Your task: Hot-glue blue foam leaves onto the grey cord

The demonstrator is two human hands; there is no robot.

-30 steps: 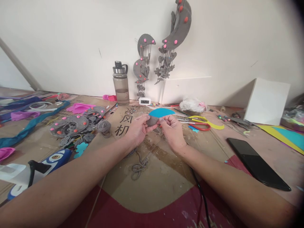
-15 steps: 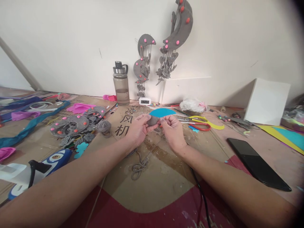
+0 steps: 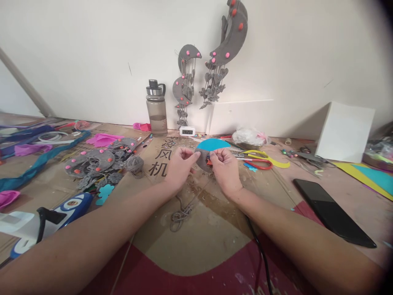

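My right hand (image 3: 225, 169) pinches a small grey piece (image 3: 202, 159) that has a bit of orange on it. My left hand (image 3: 181, 166) is at the left edge of this grey piece, its thumb touching it; whether the fingers grip anything is unclear. Just behind the piece shows a blue rounded sheet (image 3: 213, 144). Below the hands a loose grey cord (image 3: 180, 217) lies on the cardboard (image 3: 196, 246). Scissors with red and yellow handles (image 3: 260, 160) lie right of my right hand.
At the back stand a bottle (image 3: 156, 112) and a small clock (image 3: 187, 131). Grey moon ornaments (image 3: 235, 41) hang at the wall. Left are grey rings with pink dots (image 3: 89, 162), yarn (image 3: 134, 164) and a blue-white tool (image 3: 72, 209). A black phone (image 3: 331, 211) and cable (image 3: 260, 250) lie right.
The grey piece has turned and shows more of its face and the orange bit. My left fingers have shifted on its left side. The blue sheet appears slightly farther right.
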